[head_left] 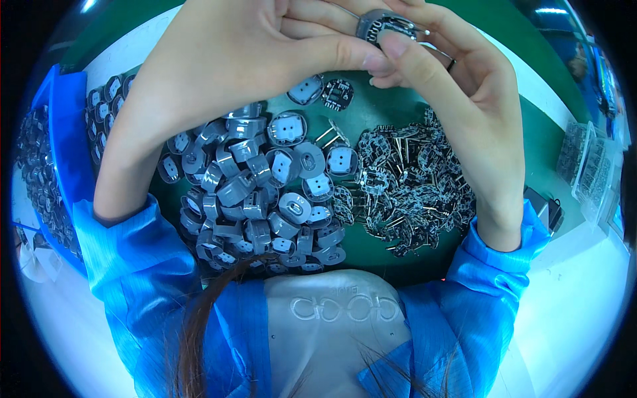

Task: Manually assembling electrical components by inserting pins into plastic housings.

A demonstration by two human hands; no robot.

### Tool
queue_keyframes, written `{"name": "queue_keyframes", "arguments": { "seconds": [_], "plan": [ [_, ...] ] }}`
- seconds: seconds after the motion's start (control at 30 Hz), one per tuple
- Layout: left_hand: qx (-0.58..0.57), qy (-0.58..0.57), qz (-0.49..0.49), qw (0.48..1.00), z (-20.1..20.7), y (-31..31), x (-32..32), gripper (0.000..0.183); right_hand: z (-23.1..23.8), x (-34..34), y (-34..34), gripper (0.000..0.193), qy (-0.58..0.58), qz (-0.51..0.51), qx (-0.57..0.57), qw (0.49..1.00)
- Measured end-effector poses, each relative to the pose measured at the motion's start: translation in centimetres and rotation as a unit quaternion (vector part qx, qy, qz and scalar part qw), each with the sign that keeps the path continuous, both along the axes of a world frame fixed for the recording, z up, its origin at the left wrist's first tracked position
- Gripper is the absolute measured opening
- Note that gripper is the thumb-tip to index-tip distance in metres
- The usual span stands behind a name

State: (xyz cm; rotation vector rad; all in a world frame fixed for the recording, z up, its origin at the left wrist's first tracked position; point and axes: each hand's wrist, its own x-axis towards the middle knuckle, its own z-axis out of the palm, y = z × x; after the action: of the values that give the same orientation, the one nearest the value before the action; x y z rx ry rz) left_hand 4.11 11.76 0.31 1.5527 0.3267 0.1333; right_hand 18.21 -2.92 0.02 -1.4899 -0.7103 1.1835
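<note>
Up at the top edge, a small grey round housing [367, 22] with a dark circuit board [393, 24] in its open face is held between both hands. My left hand [259, 56] is closed, its thumb and fingers gripping the housing from the left. From the other side my right hand [464, 76] is closed round it too, thumb pressed at the board. Parts of the housing are hidden by the fingers. Just below the hands lie a loose housing [305, 90] with a pale inside and a round circuit board [337, 95].
A heap of grey housings [239, 190] covers the mat's left side. Right of it lies a pile of circuit boards [411, 182] with metal pins. A blue bin [71, 126] stands left, near rows of housings [99, 109]. Clear plastic trays [592, 166] sit far right on the table.
</note>
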Motion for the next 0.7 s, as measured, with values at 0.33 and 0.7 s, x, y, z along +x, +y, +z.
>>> {"name": "queue_keyframes", "arguments": {
  "seconds": [0.33,0.7],
  "plan": [
    [0.040,-0.080,-0.040,0.995,-1.6,0.5,0.3,0.039,-0.3,0.6,-0.2,0.042,-0.479,0.004,0.107,0.871],
    [0.178,0.070,0.012,0.982,0.0,-1.6,1.0,0.044,0.1,1.0,-0.5,0.050,-0.292,0.009,0.109,0.950]
  ]
}}
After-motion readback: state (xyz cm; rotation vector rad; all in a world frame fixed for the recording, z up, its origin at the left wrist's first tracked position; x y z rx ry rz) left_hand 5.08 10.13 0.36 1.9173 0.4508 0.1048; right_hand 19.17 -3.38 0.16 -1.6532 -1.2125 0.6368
